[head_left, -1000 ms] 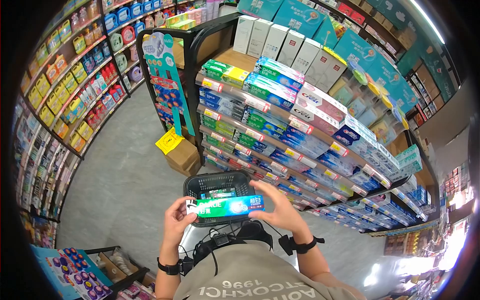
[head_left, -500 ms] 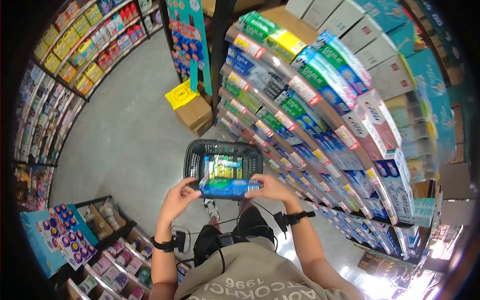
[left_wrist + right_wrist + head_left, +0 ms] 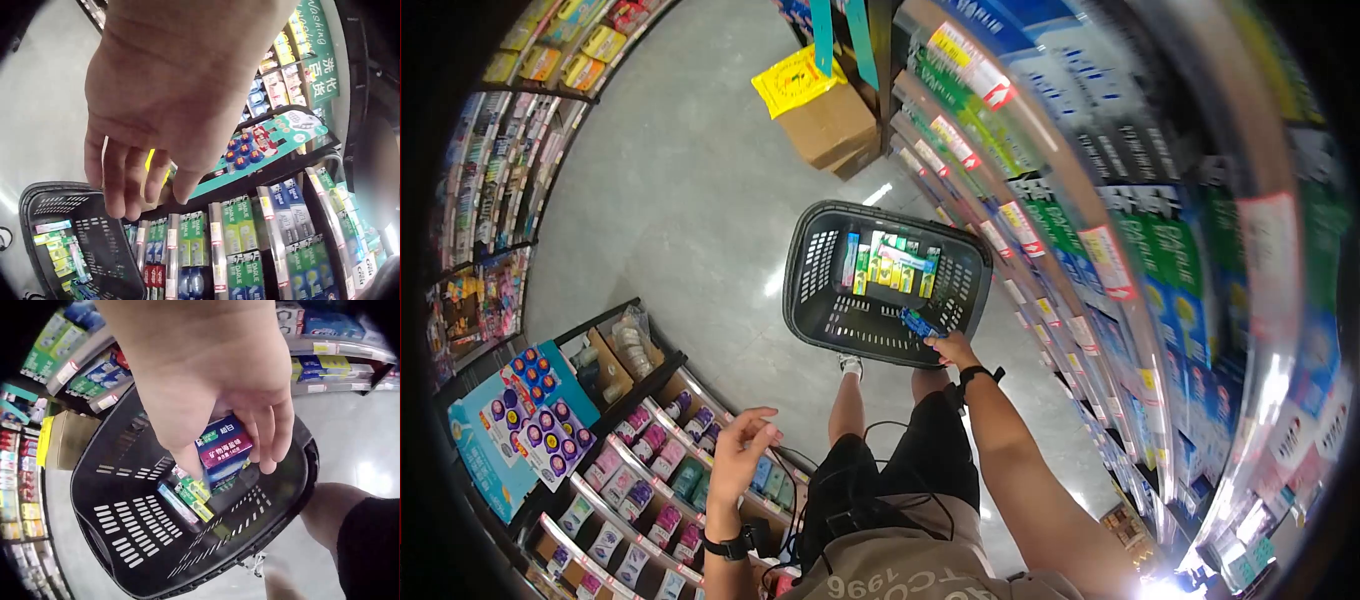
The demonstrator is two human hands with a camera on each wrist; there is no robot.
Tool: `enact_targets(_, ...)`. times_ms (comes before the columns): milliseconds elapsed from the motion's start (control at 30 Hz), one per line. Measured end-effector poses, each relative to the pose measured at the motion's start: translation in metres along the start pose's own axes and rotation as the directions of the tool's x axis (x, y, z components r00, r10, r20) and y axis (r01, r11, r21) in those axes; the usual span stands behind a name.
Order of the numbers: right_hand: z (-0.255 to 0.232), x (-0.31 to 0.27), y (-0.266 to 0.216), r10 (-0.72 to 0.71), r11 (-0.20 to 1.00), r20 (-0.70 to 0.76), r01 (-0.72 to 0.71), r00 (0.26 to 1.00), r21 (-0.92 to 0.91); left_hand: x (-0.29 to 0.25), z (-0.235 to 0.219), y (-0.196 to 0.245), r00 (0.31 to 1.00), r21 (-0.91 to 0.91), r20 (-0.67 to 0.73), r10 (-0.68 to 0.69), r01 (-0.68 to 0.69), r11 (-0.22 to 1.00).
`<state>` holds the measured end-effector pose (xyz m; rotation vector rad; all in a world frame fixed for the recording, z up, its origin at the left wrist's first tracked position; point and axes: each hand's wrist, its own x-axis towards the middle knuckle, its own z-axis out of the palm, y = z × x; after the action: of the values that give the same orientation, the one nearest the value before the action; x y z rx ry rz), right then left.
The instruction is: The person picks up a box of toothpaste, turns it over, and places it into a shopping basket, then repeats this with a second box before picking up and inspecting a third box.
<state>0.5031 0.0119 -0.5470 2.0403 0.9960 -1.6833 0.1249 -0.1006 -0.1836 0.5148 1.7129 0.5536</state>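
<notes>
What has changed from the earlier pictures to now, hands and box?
The left hand has let go of the toothpaste box and moved away to the left, its fingers free. The right hand now grips the box alone, turned end-up and lowered into the basket at its near right side. The smaller packages still lie in the basket.

The right hand [image 3: 952,349] holds a blue box [image 3: 919,323] over the black basket [image 3: 812,312].

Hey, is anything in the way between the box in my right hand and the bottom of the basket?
Nothing visible blocks the open top of the basket. Your right hand holds the blue box over or within it. Smaller-looking boxes cover part of the bottom, so it might land on those.
</notes>
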Motion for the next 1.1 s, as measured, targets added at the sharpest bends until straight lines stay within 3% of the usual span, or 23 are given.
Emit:
enact_targets(100, 0.002, 0.029, -0.019, 0.027, 0.988, -0.005, -0.027, 1.0, -0.151, 0.005, 0.015, -0.008, 0.996, -0.05, 0.021, -0.088, 0.088, 0.995)
enact_targets(200, -0.001, 0.033, -0.038, -0.214, 0.853, -0.162, 0.104, 0.963, -0.511, 0.013, 0.026, -0.01, 0.996, -0.024, 0.04, -0.078, 0.079, 0.997)
enact_targets(267, -0.01, 0.024, -0.051, -0.455, 0.69, -0.156, 0.236, 0.877, -0.684, 0.018, 0.027, -0.013, 0.995, 0.004, 0.032, -0.092, 0.092, 0.996)
enact_targets(367, -0.022, 0.023, -0.068, -0.547, 0.587, -0.144, 0.256, 0.825, -0.768, 0.023, 0.021, -0.019, 0.995, 0.016, 0.017, -0.099, 0.098, 0.995)
enact_targets(467, -0.031, 0.026, -0.067, -0.561, 0.726, -0.22, 0.346, 0.798, -0.594, 0.021, 0.014, -0.024, 0.998, -0.056, 0.013, -0.069, 0.069, 0.996)
enact_targets(600, -0.046, 0.029, -0.082, -0.275, 0.94, -0.165, 0.229, 0.947, -0.253, 0.019, 0.012, -0.026, 0.999, -0.094, -0.012, -0.049, 0.048, 0.994)
enact_targets(733, -0.037, 0.029, -0.079, -0.417, 0.909, -0.346, 0.396, 0.84, -0.135, 0.021, 0.016, -0.035, 0.999, -0.148, -0.012, -0.036, 0.034, 0.988)
enact_targets(767, -0.038, 0.025, -0.078, -0.373, 0.927, -0.358, 0.327, 0.856, -0.183, 0.022, 0.019, -0.038, 0.999, -0.162, -0.013, -0.044, 0.042, 0.986)
enact_targets(867, -0.025, 0.046, -0.046, -0.399, 0.913, -0.377, 0.322, 0.836, -0.252, 0.022, 0.029, -0.04, 1.0, -0.157, 0.003, -0.016, 0.016, 0.987)
enact_targets(900, -0.026, 0.04, -0.039, -0.442, 0.895, -0.338, 0.38, 0.831, -0.235, 0.021, 0.031, -0.037, 1.0, -0.147, 0.008, 0.008, -0.006, 0.989)
enact_targets(1033, -0.027, 0.009, -0.008, -0.331, 0.936, -0.232, 0.287, 0.915, -0.205, 0.013, 0.033, -0.013, 0.997, -0.182, 0.053, 0.049, -0.039, 0.983)
enact_targets(1100, -0.039, -0.026, -0.004, -0.282, 0.941, -0.099, 0.255, 0.954, -0.223, 0.01, 0.027, -0.004, 0.992, -0.162, 0.06, 0.115, -0.104, 0.981)
